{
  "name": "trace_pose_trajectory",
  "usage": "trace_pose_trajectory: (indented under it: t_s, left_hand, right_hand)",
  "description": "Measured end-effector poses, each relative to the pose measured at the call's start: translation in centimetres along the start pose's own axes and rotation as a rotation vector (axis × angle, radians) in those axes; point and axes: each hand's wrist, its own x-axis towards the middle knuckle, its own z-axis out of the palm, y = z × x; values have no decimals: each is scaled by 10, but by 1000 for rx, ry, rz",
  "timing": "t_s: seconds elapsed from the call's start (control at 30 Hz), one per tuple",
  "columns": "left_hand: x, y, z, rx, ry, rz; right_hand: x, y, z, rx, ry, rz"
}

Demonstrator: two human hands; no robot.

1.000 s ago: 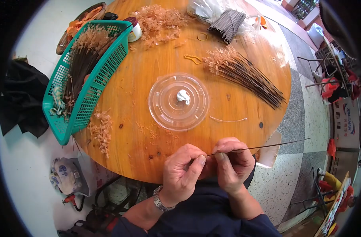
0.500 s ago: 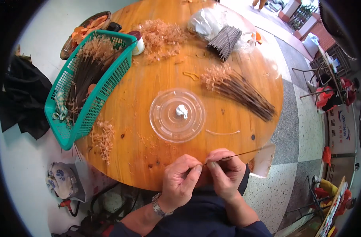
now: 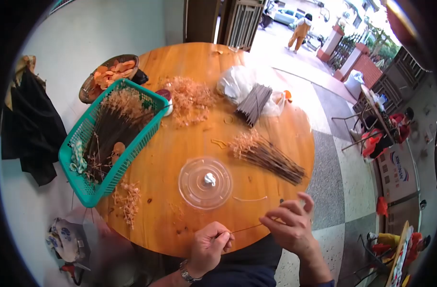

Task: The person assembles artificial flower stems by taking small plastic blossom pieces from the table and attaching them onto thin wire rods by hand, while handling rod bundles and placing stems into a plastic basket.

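At the table's near edge, my left hand (image 3: 210,245) pinches one end of a thin brown stem (image 3: 246,228) between thumb and fingers. The stem slants up to my right hand (image 3: 292,226), whose thumb and forefinger close on it while the other fingers are raised and spread. In front of the hands lies a round clear plastic lid (image 3: 190,195) bearing a small white lump (image 3: 209,179). A thin pale strip (image 3: 249,198) rests to its right. Farther back is a bundle of brown stems with peach-coloured dried flower tips (image 3: 271,160).
On the round wooden table (image 3: 156,186) sit a green basket (image 3: 127,158) of flower stems, loose peach flowers (image 3: 190,98), bare sticks (image 3: 254,104), a white plastic bag (image 3: 235,82) and a bowl of orange petals (image 3: 87,91). People sit at side tables; one person (image 3: 300,32) walks outside.
My right hand has moved right, away from the left, and its outer fingers have lifted. The stem now stretches between the hands. The view has tilted up, showing more of the doorway.
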Motion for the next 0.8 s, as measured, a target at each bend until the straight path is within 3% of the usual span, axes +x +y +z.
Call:
trace_pose_trajectory:
  t_s: [0.07, 0.17, 0.23, 0.3, 0.5, 0.6, 0.7, 0.8]
  left_hand:
    - [1, -1, 4, -55, 27, 5]
    - [0, -3, 5, -91, 32, 9]
    - [-3, -8, 5, -60, 15, 5]
    - [-2, -12, 3, 17, -2, 9]
    - [2, -8, 3, 217, 16, 221]
    - [2, -6, 1, 277, 30, 259]
    - [1, -5, 1, 295, 17, 248]
    - [-1, -1, 0, 273, -14, 165]
  right_hand:
    - [2, 7, -2, 117, -86, -31]
    - [6, 41, 7, 115, 27, 128]
    - [24, 68, 24, 163, 270, 358]
    - [38, 99, 31, 150, 255, 505]
    - [78, 129, 79, 91, 178, 431]
    - [108, 106, 72, -138, 333, 207]
    - [171, 50, 63, 322, 312, 301]
    - [247, -13, 55, 399, 203, 171]
